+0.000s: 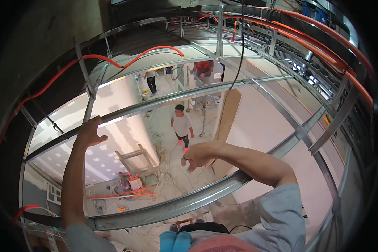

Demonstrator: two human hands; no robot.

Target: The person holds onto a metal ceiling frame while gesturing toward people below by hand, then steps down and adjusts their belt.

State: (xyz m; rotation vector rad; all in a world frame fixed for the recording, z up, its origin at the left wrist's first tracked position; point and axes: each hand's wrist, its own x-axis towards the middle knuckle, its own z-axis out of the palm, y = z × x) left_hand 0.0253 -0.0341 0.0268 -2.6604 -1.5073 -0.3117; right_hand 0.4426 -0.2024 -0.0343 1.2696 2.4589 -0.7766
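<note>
My left hand (89, 132) is at a long metal ceiling channel (155, 102), beside the upright metal hanger (89, 94). Its fingers curl over the channel's edge, while the thumb sticks out to the side. My right hand (196, 156) hangs, wrist bent, over the opening between that channel and a nearer, wide metal channel (172, 208). Its fingers point down, partly apart, and I see nothing in them. The right forearm passes above the nearer channel.
Below, a person (182, 124) in a pale shirt stands on the floor among loose cables (166, 168). Two more people are farther back. Orange conduit (151, 49) winds over the frame, and a black cable (242, 46) hangs down. A wooden frame (134, 157) leans against the patched wall (126, 122).
</note>
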